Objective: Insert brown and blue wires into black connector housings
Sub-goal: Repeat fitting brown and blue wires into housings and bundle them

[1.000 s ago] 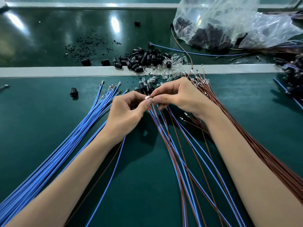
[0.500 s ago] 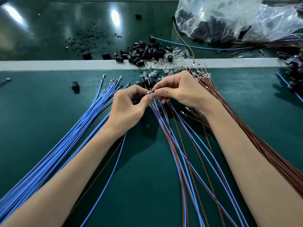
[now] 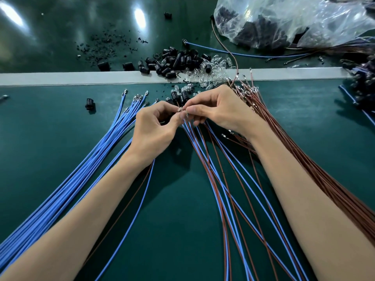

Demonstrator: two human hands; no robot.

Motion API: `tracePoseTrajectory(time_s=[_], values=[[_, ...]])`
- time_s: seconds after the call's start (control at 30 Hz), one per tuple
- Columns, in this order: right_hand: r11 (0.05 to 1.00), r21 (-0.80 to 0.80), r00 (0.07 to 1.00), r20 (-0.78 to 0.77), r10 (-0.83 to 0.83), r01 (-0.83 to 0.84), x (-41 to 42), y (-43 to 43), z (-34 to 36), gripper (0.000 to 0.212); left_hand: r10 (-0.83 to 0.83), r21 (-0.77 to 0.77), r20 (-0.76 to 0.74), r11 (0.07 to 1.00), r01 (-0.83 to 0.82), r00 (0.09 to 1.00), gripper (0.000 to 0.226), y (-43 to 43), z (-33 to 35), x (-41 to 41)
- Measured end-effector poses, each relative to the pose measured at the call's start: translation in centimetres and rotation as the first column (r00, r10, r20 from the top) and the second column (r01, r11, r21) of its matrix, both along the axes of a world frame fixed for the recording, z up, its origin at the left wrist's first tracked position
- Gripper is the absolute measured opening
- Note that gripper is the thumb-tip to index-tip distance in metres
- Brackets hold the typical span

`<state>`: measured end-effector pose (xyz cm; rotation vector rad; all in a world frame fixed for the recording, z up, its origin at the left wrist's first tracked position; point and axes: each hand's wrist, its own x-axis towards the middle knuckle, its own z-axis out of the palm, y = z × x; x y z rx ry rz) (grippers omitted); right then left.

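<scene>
Mid-counter: left hand (image 3: 154,128) curls fingers (image 3: 160,108) round something dark, likely a black housing (image 3: 164,119), mostly hidden; right hand (image 3: 222,112) pinches a wire's metal terminal (image 3: 179,109), tip pointing left at it, nearly touching; wire axis runs toward near edge.

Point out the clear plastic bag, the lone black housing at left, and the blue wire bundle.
clear plastic bag (image 3: 284,21): head view, crinkled middle of its film.
lone black housing (image 3: 89,103): head view, its upright body.
blue wire bundle (image 3: 65,189): head view, midway along its length.
</scene>
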<state>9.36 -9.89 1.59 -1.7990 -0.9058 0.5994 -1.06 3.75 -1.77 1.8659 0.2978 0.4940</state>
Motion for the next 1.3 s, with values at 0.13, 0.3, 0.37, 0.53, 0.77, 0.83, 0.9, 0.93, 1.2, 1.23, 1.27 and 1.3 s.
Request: tracePoseTrajectory(time_s=[0.13,0.3,0.37,0.53,0.77,0.83,0.9,0.93,1.2,1.23,1.27,1.3], values=[[0.998,0.062,1.000,-0.003,-0.015,0.015,-0.02,0.19,-0.05,0.024,0.011,-0.101,0.003,0.995,-0.011,1.000,0.012,-0.06,0.10,0.02],[0.991,0.102,0.996,0.036,-0.085,0.081,-0.24,0.54,-0.28,0.025,0.008,-0.185,0.004,0.983,-0.007,1.000,0.009,-0.07,0.29,0.04],[0.989,0.106,0.991,0.078,-0.108,0.099,-0.29,0.67,-0.41,0.026,0.014,-0.197,-0.001,0.980,-0.014,1.000,0.009,-0.04,0.46,0.03],[0.981,0.150,0.990,0.049,-0.130,0.122,0.00,0.52,-0.60,0.026,0.018,-0.193,0.004,0.981,-0.017,1.000,0.009,-0.17,0.58,-0.08],[0.977,0.172,0.989,0.052,-0.140,0.129,0.46,0.41,-0.66,0.016,-0.016,-0.221,0.050,0.975,0.027,0.999,0.009,-0.01,0.70,-0.12],[0.979,0.162,0.988,0.073,-0.139,0.126,0.47,0.34,-0.56,0.015,-0.003,-0.261,0.061,0.965,0.018,0.998,0.007,-0.06,0.73,-0.10],[0.981,0.165,0.988,0.094,-0.124,0.107,0.27,0.41,-0.47,0.016,0.010,-0.318,0.069,0.948,0.012,0.998,0.008,-0.11,0.76,-0.11],[0.981,0.170,0.988,0.107,-0.115,0.096,0.17,0.50,-0.44,0.017,0.011,-0.334,0.071,0.942,0.014,0.997,0.008,-0.12,0.78,-0.11],[0.980,0.192,0.992,0.093,-0.080,0.061,0.33,0.30,-0.15,0.024,-0.039,-0.370,0.047,0.927,0.054,0.998,0.011,-0.13,0.95,-0.15],[0.977,0.200,0.994,0.076,-0.085,0.068,0.26,0.38,-0.21,0.025,-0.043,-0.372,0.041,0.927,0.055,0.998,0.011,-0.16,0.95,-0.15],[0.975,0.209,0.994,0.067,-0.090,0.074,0.16,0.49,-0.27,0.025,-0.045,-0.374,0.037,0.926,0.056,0.998,0.012,-0.16,0.96,-0.13],[0.973,0.216,0.993,0.065,-0.094,0.078,0.06,0.61,-0.33,0.026,-0.047,-0.377,0.034,0.925,0.057,0.998,0.013,-0.13,0.98,-0.12]])
